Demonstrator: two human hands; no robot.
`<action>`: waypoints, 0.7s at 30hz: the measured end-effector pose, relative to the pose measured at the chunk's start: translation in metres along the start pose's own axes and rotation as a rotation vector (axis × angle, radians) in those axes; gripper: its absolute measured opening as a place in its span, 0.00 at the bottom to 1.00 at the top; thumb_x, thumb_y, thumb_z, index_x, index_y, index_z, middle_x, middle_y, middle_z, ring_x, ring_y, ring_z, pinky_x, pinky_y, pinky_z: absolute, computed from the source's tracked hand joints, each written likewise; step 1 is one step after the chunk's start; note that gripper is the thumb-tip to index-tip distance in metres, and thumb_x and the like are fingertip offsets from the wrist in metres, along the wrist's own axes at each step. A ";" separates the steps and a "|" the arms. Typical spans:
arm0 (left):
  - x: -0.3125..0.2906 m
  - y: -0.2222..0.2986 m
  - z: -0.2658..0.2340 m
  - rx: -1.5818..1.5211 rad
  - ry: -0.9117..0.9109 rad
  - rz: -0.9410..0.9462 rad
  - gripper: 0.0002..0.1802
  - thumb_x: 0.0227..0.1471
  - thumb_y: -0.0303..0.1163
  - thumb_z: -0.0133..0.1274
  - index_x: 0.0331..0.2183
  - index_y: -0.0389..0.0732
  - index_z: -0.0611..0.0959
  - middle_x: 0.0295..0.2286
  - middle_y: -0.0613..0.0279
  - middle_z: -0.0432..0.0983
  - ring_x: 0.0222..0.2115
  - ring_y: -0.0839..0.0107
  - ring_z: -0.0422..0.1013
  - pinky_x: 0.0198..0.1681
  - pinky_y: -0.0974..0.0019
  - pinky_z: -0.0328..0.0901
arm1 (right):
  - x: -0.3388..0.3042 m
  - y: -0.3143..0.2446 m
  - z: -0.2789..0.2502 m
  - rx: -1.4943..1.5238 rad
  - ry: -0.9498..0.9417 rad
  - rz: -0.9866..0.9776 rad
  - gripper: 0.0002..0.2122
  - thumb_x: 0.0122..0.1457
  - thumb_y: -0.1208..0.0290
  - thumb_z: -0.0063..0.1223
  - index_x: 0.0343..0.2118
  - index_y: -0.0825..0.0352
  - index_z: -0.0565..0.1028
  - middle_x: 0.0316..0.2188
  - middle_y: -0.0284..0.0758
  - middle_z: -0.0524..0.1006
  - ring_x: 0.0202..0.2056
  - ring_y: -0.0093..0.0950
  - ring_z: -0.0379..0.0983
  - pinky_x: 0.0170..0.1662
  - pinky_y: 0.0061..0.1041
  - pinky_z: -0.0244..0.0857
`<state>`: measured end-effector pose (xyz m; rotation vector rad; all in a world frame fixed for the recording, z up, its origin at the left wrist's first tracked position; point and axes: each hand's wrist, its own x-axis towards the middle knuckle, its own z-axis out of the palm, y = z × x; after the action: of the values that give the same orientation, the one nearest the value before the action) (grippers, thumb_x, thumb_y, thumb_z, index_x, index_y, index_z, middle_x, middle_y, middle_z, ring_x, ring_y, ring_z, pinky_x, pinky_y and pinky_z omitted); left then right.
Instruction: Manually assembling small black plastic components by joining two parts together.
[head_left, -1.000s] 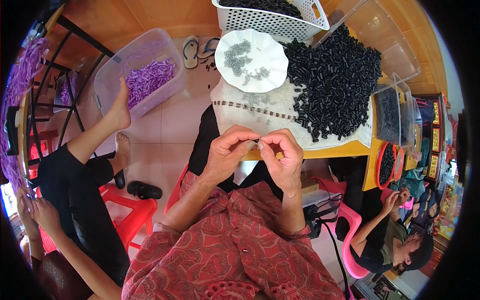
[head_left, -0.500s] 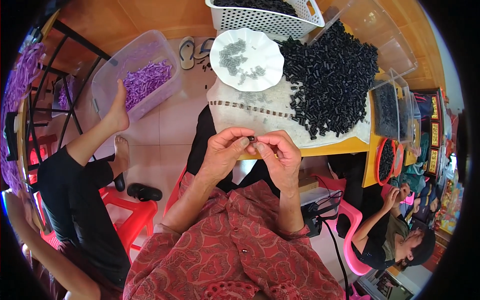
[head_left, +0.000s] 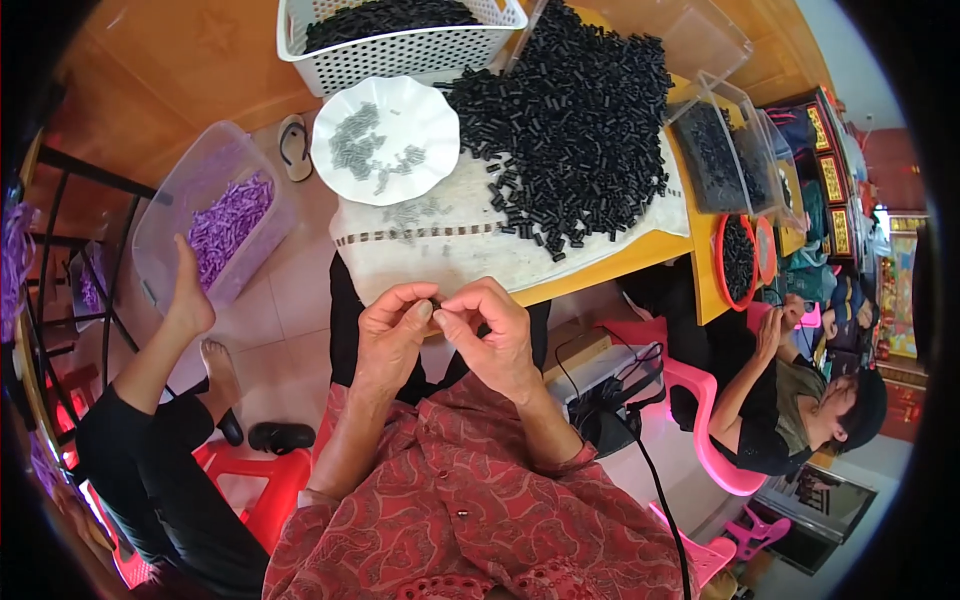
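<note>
My left hand [head_left: 392,335] and my right hand [head_left: 492,340] meet fingertip to fingertip in front of the table's near edge. Between their pinched fingers is a small black tube-shaped piece [head_left: 436,305], mostly hidden by the thumbs and fingers. Past my hands, a white scalloped plate [head_left: 425,170] rests on a pale cloth [head_left: 400,262] and carries small clear-grey pieces [head_left: 355,140]. More such pieces lie on the cloth just below the plate. To the right spreads a large heap of short black tubes [head_left: 585,130].
Behind the plate stands a white perforated basket [head_left: 400,75] of black pieces. Clear boxes [head_left: 710,160] and a red-rimmed bowl [head_left: 722,285] are at the right. On the floor at left sits a clear bin [head_left: 160,235] with purple pieces. Other people sit at both sides.
The view has turned, so the table and heap appear further left. My hands stay pinched together around the small black piece.
</note>
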<state>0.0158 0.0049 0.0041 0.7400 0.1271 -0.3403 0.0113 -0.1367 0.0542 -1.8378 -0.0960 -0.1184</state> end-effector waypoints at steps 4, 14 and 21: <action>0.003 -0.008 -0.001 -0.088 -0.017 -0.033 0.10 0.57 0.24 0.48 0.41 0.35 0.78 0.36 0.58 0.76 0.37 0.72 0.71 0.42 0.66 0.68 | -0.002 0.004 -0.003 -0.012 0.018 -0.008 0.04 0.51 0.81 0.58 0.28 0.70 0.73 0.25 0.31 0.70 0.20 0.15 0.66 0.22 0.14 0.60; 0.008 -0.014 0.012 -0.027 -0.020 -0.079 0.10 0.57 0.23 0.48 0.41 0.35 0.78 0.36 0.57 0.76 0.37 0.72 0.72 0.42 0.66 0.68 | -0.005 0.010 -0.017 -0.057 0.059 -0.035 0.04 0.50 0.82 0.58 0.28 0.70 0.74 0.25 0.31 0.71 0.20 0.15 0.67 0.21 0.14 0.61; 0.009 -0.018 0.011 -0.078 0.010 -0.083 0.11 0.56 0.23 0.48 0.42 0.35 0.78 0.36 0.56 0.76 0.35 0.69 0.74 0.40 0.62 0.71 | -0.003 0.015 -0.036 -0.040 0.019 0.016 0.04 0.50 0.82 0.58 0.28 0.70 0.74 0.25 0.31 0.71 0.21 0.16 0.68 0.23 0.15 0.61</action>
<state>0.0182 -0.0173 -0.0015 0.6600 0.1800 -0.4086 0.0093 -0.1754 0.0491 -1.8764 -0.0660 -0.1280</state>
